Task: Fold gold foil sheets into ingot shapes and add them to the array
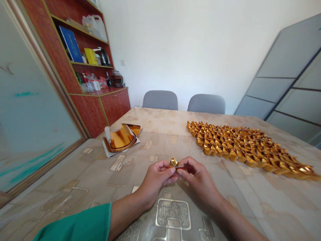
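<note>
Left hand: the person's bare left hand (154,179), coming out of a green sleeve (77,227), is curled nearly shut, with thumb and fingertips pinching one end of a small folded gold foil piece (174,163).

Right hand: the bare right hand (199,177) is curled much the same way and grips the other end of that piece, though its fingers partly hide the hold.

Foil piece: one, held just above the table, its long axis running sideways from hand to hand, along the 9-to-3 o'clock line. It sits slightly nearer the left hand.

Table: a beige patterned oilcloth table (225,214) lies beneath both hands.

Loose foil: one curled stack of shiny gold foil sheets (121,139) rests on white paper (106,150), at about 10 o'clock from the hands.

Folded pieces: one broad, tightly packed mass of small gold foil folds (240,147), far too many to count exactly, lies at about 1 o'clock.

Beyond: two grey upholstered chairs (184,102) stand at 12 o'clock, and one reddish wooden cabinet (90,113) stands at 11 o'clock.
</note>
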Action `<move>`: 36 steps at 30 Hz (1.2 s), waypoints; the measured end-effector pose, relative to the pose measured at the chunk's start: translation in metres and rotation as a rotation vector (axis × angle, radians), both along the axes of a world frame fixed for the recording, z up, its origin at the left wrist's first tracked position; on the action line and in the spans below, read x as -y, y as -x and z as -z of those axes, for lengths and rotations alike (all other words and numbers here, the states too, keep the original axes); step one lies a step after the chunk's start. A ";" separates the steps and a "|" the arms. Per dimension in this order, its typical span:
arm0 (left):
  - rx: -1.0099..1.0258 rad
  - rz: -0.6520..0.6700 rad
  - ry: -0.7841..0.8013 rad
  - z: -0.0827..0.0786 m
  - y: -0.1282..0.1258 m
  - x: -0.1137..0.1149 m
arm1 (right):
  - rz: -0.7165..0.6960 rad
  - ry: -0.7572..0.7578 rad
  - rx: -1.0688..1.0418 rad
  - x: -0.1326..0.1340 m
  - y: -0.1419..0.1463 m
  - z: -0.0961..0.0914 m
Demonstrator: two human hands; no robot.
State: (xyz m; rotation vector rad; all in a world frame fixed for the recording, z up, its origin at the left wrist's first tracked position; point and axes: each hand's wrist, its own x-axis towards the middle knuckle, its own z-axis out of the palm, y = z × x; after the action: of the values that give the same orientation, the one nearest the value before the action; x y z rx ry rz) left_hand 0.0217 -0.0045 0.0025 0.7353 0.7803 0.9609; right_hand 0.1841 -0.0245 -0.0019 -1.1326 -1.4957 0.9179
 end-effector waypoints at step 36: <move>-0.108 0.097 -0.103 -0.002 0.002 -0.002 | 0.007 0.089 -0.058 -0.004 -0.003 0.004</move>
State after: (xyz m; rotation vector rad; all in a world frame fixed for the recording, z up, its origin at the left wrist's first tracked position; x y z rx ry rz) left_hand 0.0194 -0.0029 0.0050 0.9127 0.7860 0.8844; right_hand 0.1869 -0.0208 -0.0062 -1.1649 -1.4152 1.0129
